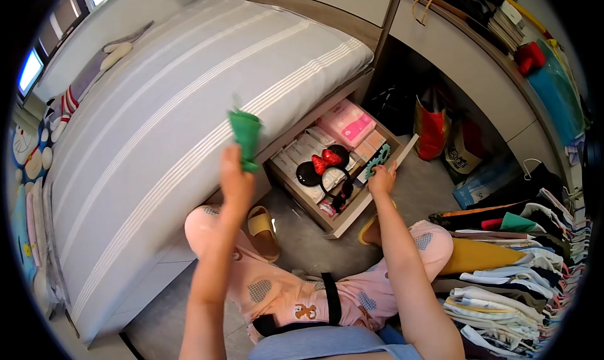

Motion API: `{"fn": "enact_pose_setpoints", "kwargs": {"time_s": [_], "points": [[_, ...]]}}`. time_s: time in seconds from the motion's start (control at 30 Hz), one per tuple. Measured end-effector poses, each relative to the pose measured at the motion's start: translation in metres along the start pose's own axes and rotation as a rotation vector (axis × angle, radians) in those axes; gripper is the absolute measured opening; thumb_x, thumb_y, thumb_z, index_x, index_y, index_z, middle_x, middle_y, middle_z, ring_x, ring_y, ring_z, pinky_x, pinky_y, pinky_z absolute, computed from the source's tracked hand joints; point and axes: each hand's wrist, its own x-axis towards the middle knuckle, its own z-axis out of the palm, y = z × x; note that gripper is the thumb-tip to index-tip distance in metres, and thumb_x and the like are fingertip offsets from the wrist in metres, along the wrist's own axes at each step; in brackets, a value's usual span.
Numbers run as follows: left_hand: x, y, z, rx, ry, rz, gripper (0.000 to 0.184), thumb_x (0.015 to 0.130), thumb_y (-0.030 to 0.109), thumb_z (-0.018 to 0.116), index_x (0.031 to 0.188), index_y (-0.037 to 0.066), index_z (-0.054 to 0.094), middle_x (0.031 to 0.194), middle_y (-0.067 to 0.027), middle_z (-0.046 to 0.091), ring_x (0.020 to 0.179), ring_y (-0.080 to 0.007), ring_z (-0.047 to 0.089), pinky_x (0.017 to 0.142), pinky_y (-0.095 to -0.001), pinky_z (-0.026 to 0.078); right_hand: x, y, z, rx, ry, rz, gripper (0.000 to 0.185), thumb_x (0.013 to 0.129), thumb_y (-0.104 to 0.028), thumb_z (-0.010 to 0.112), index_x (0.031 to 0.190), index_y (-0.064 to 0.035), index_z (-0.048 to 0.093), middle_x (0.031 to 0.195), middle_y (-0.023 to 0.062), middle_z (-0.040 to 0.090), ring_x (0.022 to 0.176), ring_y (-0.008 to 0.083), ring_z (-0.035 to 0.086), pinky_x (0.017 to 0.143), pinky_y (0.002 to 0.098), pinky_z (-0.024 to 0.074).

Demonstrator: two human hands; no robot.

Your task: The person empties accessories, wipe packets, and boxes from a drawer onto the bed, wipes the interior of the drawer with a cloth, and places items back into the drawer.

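My left hand (235, 180) is raised over the bed's edge, closed on a green bundle (246, 132) that is smeared by motion; its kind cannot be made out. My right hand (381, 180) is at the front right of the pulled-out drawer (355, 216), its fingers on a teal, scallop-edged band (379, 159). Inside the drawer lies a black mouse-ear headband with a red sequin bow (326, 162). Behind it sit a pink-and-white pack (346, 122) and several white packets (294, 155).
A striped bed (170, 114) stands at the left, above the drawer. At the right are a red-and-gold bag (431, 130) under a counter and a rack of hanging clothes (497, 303). Tan slippers (263, 233) are on the grey floor.
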Motion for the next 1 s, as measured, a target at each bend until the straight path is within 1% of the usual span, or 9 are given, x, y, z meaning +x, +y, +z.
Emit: {"fn": "enact_pose_setpoints", "kwargs": {"time_s": [0.27,0.37,0.4,0.47,0.53,0.63,0.83,0.97,1.0], "points": [[0.065,-0.080,-0.003,0.423,0.254,-0.238,0.054,0.075,0.009,0.058,0.124,-0.006,0.039,0.119,-0.0273,0.044,0.108,-0.0396,0.045,0.093,-0.0427,0.036,0.000,0.005,0.006,-0.014,0.059,-0.063,0.026,0.066,-0.005,0.060,0.089,-0.0127,0.069,0.110,0.0032,0.059,0.130,0.0329,0.023,0.106,0.0506,0.0192],[0.073,-0.027,-0.004,0.751,0.414,-0.150,0.061,0.079,0.019,0.060,0.128,-0.005,0.034,0.125,-0.0300,0.039,0.115,-0.0385,0.041,0.096,-0.0451,0.033,-0.002,-0.005,-0.005,-0.071,0.041,-0.098,0.025,0.066,-0.004,0.058,0.088,-0.0117,0.069,0.109,0.0045,0.059,0.128,0.0328,0.027,0.106,0.0503,0.0166],[0.070,-0.017,0.002,0.546,0.433,0.036,0.057,0.079,0.018,0.060,0.126,-0.004,0.037,0.123,-0.0267,0.042,0.116,-0.0370,0.040,0.095,-0.0459,0.033,-0.001,-0.001,0.003,-0.072,0.087,-0.172,0.024,0.067,-0.004,0.056,0.086,-0.0092,0.069,0.108,0.0064,0.059,0.126,0.0323,0.031,0.106,0.0502,0.0154],[0.047,0.022,0.031,-0.024,0.144,-0.008,0.037,0.078,0.014,0.060,0.110,-0.001,0.048,0.107,-0.0208,0.051,0.101,-0.0328,0.048,0.085,-0.0421,0.038,0.000,0.002,0.009,-0.085,0.057,-0.256,0.023,0.068,-0.004,0.054,0.085,-0.0078,0.068,0.103,0.0078,0.061,0.123,0.0316,0.037,0.106,0.0497,0.0161],[0.010,0.054,0.079,-0.380,-0.289,-0.341,0.018,0.078,0.010,0.059,0.094,0.002,0.059,0.090,-0.0149,0.060,0.087,-0.0286,0.057,0.075,-0.0384,0.044,0.002,0.003,0.011,-0.091,0.039,-0.330,0.022,0.068,-0.003,0.052,0.083,-0.0068,0.068,0.089,0.0088,0.064,0.106,0.0283,0.053,0.104,0.0489,0.0204],[-0.060,0.035,0.172,-0.071,-0.542,-0.063,0.042,0.071,0.022,0.068,0.108,0.005,0.056,0.111,-0.0194,0.052,0.106,-0.0332,0.049,0.089,-0.0427,0.039,0.001,-0.003,-0.002,-0.043,-0.079,-0.295,0.023,0.067,-0.003,0.052,0.083,-0.0076,0.068,0.081,0.0087,0.065,0.089,0.0252,0.059,0.101,0.0484,0.0247],[-0.078,0.027,0.242,0.444,-0.896,-0.157,0.099,0.058,0.044,0.076,0.137,0.010,0.026,0.134,-0.0213,0.034,0.120,-0.0385,0.035,0.096,-0.0482,0.032,0.002,-0.004,-0.004,-0.060,-0.045,-0.358,0.018,0.068,-0.006,0.056,0.081,-0.0099,0.067,0.081,0.0065,0.065,0.084,0.0222,0.059,0.098,0.0467,0.0286],[-0.060,0.029,0.249,0.347,-1.036,-0.255,0.092,0.056,0.036,0.078,0.131,0.010,0.031,0.119,-0.0177,0.045,0.114,-0.0339,0.042,0.092,-0.0487,0.035,0.003,-0.004,-0.003,0.128,0.021,-0.343,0.018,0.068,-0.006,0.055,0.082,-0.0098,0.066,0.087,0.0064,0.065,0.087,0.0228,0.058,0.097,0.0477,0.0278],[-0.056,0.032,0.246,0.350,-1.033,-0.196,0.077,0.057,0.032,0.076,0.119,0.007,0.039,0.107,-0.0159,0.052,0.103,-0.0318,0.051,0.082,-0.0448,0.043,0.009,-0.001,-0.003,0.176,0.026,-0.328,0.020,0.068,-0.004,0.054,0.084,-0.0088,0.065,0.090,0.0070,0.064,0.088,0.0245,0.058,0.095,0.0462,0.0311]]}}
